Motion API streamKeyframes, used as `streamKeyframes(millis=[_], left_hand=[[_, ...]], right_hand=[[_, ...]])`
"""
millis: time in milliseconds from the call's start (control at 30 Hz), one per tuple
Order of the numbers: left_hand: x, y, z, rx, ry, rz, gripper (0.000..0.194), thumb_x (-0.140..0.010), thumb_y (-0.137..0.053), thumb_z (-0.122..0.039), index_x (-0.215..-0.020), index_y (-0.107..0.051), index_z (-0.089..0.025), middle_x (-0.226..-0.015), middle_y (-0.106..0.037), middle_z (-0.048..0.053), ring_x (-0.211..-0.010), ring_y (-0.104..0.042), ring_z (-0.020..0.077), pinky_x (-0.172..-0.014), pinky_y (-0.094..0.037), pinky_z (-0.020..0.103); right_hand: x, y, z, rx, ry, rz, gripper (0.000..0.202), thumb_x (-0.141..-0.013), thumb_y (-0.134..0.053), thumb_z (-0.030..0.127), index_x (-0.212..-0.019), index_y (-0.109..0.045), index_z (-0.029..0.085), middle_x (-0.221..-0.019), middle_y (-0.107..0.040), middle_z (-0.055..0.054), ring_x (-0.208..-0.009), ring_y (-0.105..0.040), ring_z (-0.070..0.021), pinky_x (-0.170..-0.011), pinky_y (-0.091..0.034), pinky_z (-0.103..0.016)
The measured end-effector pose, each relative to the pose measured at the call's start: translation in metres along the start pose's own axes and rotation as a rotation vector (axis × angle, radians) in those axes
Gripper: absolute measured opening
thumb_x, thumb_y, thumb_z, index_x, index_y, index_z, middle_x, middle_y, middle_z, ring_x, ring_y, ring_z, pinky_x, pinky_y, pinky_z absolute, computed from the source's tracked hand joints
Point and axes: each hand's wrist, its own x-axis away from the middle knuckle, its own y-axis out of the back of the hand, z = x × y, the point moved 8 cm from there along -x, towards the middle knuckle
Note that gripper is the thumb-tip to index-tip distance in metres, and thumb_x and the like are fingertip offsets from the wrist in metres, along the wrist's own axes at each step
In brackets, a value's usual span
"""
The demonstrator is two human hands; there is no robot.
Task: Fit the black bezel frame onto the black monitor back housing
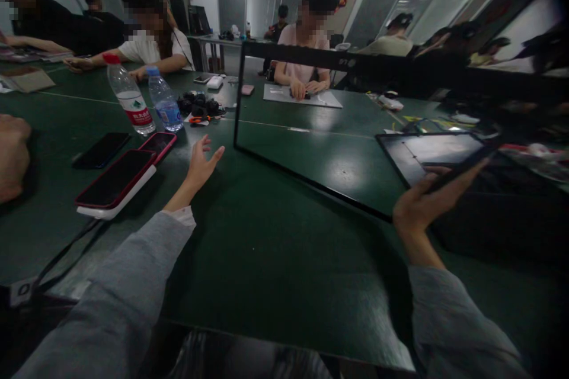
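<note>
A thin black rectangular screen bezel [311, 182] stands tilted above the table, its wide upper strip running off to the right. I grip its right side with my right hand [424, 204], whose fingers are partly hidden behind the dark frame. My left hand [203, 163] is off the bezel, just left of its lower left corner, with fingers apart and nothing in them. Beyond my right hand lies a dark-edged panel with a silvery face [431, 154].
Left on the green table [267, 260] are a red-cased phone [118, 177] on a white object, a dark phone [101, 150], a red-capped bottle [133, 103] and a blue-capped bottle [165, 100]. Another person's hand [13, 157] shows far left. A co-worker [304, 41] sits opposite.
</note>
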Motion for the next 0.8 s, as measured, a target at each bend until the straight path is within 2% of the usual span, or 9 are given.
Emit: streamKeyframes(millis=[67,133,233,300,400,500,600,667,800], left_hand=[[0.002,-0.003,-0.002,0.054,-0.014,-0.004,0.083,-0.083,-0.084,-0.062,-0.149,-0.053,-0.022,-0.149,-0.061,0.021,-0.126,-0.067,0.0300,-0.103,-0.054,0.045],[0.004,-0.007,-0.004,0.139,0.028,0.036,0.071,-0.089,-0.077,-0.065,-0.142,-0.056,-0.022,-0.130,-0.071,0.016,-0.106,-0.073,0.0244,-0.092,-0.057,0.040],[0.006,-0.005,-0.005,0.220,0.169,0.058,0.048,-0.099,-0.062,-0.062,-0.123,-0.062,-0.020,-0.091,-0.073,0.005,-0.067,-0.067,0.0149,-0.067,-0.054,0.028],[0.007,0.002,-0.006,0.211,0.233,0.010,0.036,-0.100,-0.064,-0.053,-0.113,-0.062,-0.019,-0.079,-0.069,0.001,-0.055,-0.060,0.0118,-0.058,-0.048,0.025],[0.009,0.008,-0.002,0.137,0.289,-0.017,0.025,-0.095,-0.067,-0.038,-0.110,-0.063,-0.018,-0.072,-0.064,-0.003,-0.050,-0.054,0.0110,-0.053,-0.041,0.023],[0.011,0.008,0.000,-0.078,0.259,0.048,0.023,-0.094,-0.063,-0.031,-0.111,-0.068,-0.017,-0.073,-0.065,0.000,-0.057,-0.059,0.0155,-0.058,-0.046,0.027],[0.012,0.006,-0.008,-0.425,0.094,0.114,0.028,-0.097,-0.059,-0.034,-0.111,-0.076,-0.018,-0.091,-0.074,0.008,-0.083,-0.070,0.0247,-0.078,-0.054,0.035],[0.013,0.006,-0.012,-0.619,0.019,0.130,0.034,-0.099,-0.056,-0.039,-0.112,-0.081,-0.019,-0.103,-0.074,0.013,-0.098,-0.070,0.0301,-0.088,-0.054,0.040],[0.014,0.006,-0.009,-0.809,0.002,0.160,0.046,-0.101,-0.052,-0.043,-0.126,-0.082,-0.019,-0.110,-0.071,0.017,-0.112,-0.067,0.0353,-0.097,-0.054,0.045]], right_hand=[[0.001,-0.012,-0.008,-0.069,0.018,-0.059,0.077,-0.104,-0.030,0.039,-0.171,-0.013,0.005,-0.114,-0.065,-0.016,-0.101,-0.068,-0.0282,-0.106,-0.051,-0.057],[0.004,-0.026,-0.014,-0.106,-0.014,-0.048,0.074,-0.102,-0.035,0.038,-0.168,-0.025,0.007,-0.102,-0.066,-0.011,-0.089,-0.067,-0.0232,-0.097,-0.055,-0.048],[0.013,-0.046,-0.018,-0.112,-0.094,0.072,0.077,-0.096,-0.049,0.037,-0.165,-0.031,0.008,-0.104,-0.069,-0.011,-0.087,-0.067,-0.0226,-0.093,-0.055,-0.044],[0.021,-0.061,-0.021,-0.090,-0.154,0.218,0.080,-0.090,-0.057,0.035,-0.163,-0.036,0.009,-0.106,-0.072,-0.013,-0.086,-0.067,-0.0246,-0.092,-0.056,-0.046],[0.032,-0.077,-0.031,-0.077,-0.197,0.368,0.064,-0.087,-0.058,0.033,-0.148,-0.056,0.012,-0.102,-0.072,-0.013,-0.094,-0.069,-0.0286,-0.096,-0.056,-0.048],[0.034,-0.082,-0.046,-0.066,-0.201,0.395,0.049,-0.085,-0.059,0.033,-0.130,-0.068,0.017,-0.104,-0.072,-0.013,-0.100,-0.068,-0.0297,-0.100,-0.055,-0.049],[0.031,-0.082,-0.058,-0.001,-0.193,0.376,0.042,-0.084,-0.059,0.032,-0.120,-0.072,0.017,-0.103,-0.069,-0.014,-0.101,-0.064,-0.0304,-0.104,-0.052,-0.052],[0.031,-0.083,-0.063,0.069,-0.188,0.382,0.041,-0.084,-0.058,0.031,-0.119,-0.073,0.016,-0.102,-0.067,-0.014,-0.103,-0.062,-0.0315,-0.106,-0.048,-0.055],[0.036,-0.090,-0.064,0.186,-0.161,0.458,0.043,-0.086,-0.057,0.033,-0.122,-0.075,0.016,-0.107,-0.065,-0.016,-0.111,-0.057,-0.0335,-0.108,-0.043,-0.058]])
